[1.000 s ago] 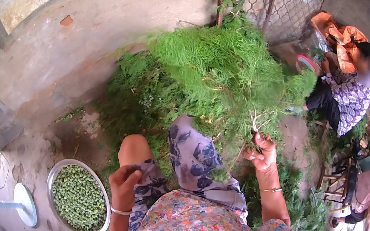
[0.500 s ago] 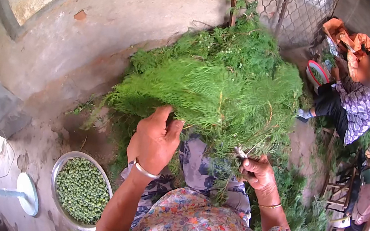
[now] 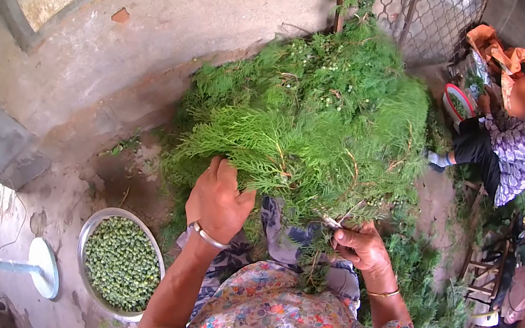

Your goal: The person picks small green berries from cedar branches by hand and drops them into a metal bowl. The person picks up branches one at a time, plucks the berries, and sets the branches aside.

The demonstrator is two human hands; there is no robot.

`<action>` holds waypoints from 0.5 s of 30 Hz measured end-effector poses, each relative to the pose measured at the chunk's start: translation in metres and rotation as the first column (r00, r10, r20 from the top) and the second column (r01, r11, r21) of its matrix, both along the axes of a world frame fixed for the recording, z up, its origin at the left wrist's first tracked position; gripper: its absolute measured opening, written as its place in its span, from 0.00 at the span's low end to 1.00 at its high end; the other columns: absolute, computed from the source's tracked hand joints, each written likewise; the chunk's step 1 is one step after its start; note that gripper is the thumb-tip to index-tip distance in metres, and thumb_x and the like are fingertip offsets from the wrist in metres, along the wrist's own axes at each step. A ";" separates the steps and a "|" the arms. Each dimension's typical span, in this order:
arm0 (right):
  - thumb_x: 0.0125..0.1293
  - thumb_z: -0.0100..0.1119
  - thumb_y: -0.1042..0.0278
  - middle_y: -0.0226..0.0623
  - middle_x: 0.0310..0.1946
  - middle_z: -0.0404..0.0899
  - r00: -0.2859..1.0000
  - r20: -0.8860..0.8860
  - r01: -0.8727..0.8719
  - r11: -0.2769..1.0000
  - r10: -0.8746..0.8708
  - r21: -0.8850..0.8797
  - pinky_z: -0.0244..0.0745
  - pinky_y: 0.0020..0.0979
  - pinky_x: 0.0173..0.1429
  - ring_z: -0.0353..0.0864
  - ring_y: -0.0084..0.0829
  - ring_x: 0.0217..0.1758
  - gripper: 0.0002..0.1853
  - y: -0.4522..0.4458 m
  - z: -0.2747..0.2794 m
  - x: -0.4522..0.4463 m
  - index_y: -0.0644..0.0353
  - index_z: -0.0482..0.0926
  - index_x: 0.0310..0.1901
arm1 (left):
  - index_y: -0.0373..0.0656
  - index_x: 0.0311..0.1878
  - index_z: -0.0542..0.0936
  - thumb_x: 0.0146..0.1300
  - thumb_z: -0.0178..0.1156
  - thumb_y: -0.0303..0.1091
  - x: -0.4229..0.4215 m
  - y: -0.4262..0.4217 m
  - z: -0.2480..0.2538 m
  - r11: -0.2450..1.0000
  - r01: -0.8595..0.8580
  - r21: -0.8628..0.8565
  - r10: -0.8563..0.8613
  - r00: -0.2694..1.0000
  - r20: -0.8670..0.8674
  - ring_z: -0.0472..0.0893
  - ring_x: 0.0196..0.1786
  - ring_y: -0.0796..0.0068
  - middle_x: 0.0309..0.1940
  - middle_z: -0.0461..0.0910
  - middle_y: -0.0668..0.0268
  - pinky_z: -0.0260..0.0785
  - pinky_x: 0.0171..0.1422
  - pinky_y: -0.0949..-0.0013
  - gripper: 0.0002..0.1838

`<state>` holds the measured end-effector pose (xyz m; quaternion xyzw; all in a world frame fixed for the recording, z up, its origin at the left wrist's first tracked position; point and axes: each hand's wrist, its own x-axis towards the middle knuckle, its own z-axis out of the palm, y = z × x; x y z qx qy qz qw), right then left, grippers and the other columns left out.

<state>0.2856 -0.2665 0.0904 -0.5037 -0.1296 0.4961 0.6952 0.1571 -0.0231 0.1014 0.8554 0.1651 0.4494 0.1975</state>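
Note:
My left hand is closed at the lower edge of a feathery green conifer branch, its fingertips partly hidden in the leaves. My right hand, to the right, is closed round a small pale, metal-looking tool whose tip points left against thin twigs. Most of that tool is covered by the fingers, so its exact kind does not show. Both hands are over my lap, in front of a large heap of conifer branches with small pale round cones among the leaves. A loose sprig hangs below, between the hands.
At lower left stands a metal basin of small green cones, beside a pale round-based stand. Another person sits at upper right by a red-rimmed bowl. A wire-mesh gate stands behind the heap. More cut branches lie at right.
The branch by my left hand has swung down and settled, no longer blurred. My left hand has moved slightly down, and my right hand with its tool has shifted a little left.

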 end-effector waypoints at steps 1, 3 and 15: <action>0.57 0.68 0.71 0.39 0.18 0.76 1.000 -0.001 -0.002 1.000 0.002 -0.001 0.45 0.23 0.12 0.60 0.18 0.08 0.11 0.001 0.000 -0.001 0.71 0.80 0.24 | 0.36 0.30 0.71 0.39 0.64 0.23 0.000 0.001 -0.001 1.000 -0.002 -0.001 0.002 1.000 -0.001 0.73 0.29 0.43 0.25 0.70 0.51 0.64 0.30 0.52 0.14; 0.57 0.68 0.71 0.39 0.17 0.76 0.999 -0.047 -0.027 1.000 0.027 0.007 0.45 0.23 0.12 0.60 0.18 0.08 0.11 0.003 -0.002 -0.001 0.71 0.79 0.24 | 0.36 0.29 0.71 0.41 0.64 0.22 -0.001 0.006 -0.002 0.997 -0.060 -0.038 0.062 0.997 0.056 0.73 0.29 0.42 0.24 0.71 0.51 0.66 0.30 0.54 0.12; 0.63 0.62 0.71 0.33 0.11 0.69 0.997 0.055 -0.057 0.998 0.058 -0.022 0.48 0.24 0.13 0.59 0.17 0.08 0.14 0.000 0.000 0.003 0.69 0.78 0.22 | 0.37 0.38 0.74 0.61 0.57 0.23 -0.065 0.072 0.030 0.192 0.582 -0.790 0.390 0.693 0.606 0.78 0.28 0.70 0.29 0.79 0.58 0.72 0.24 0.75 0.03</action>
